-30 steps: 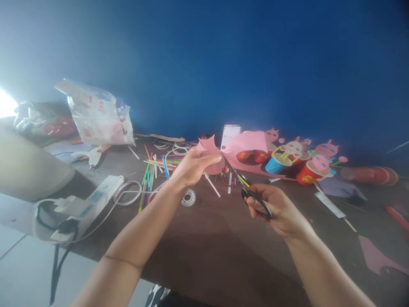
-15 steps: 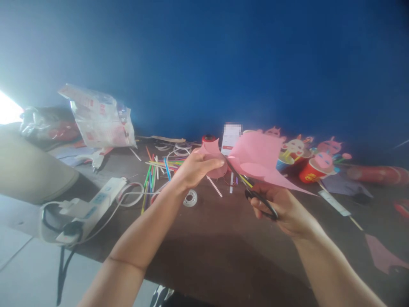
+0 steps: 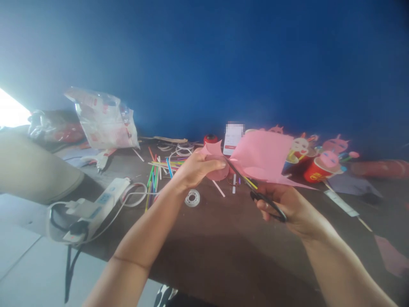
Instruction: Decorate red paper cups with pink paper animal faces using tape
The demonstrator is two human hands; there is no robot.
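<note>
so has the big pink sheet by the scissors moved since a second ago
Yes, the sheet has shifted right, now hiding much of the blue cup it left uncovered.

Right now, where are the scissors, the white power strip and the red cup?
Scissors (image 3: 269, 203): head view, on the dark handle by the right hand (image 3: 289, 207).
White power strip (image 3: 105, 197): head view, on its socket face.
Red cup (image 3: 316, 172): head view, on its side wall.
</note>
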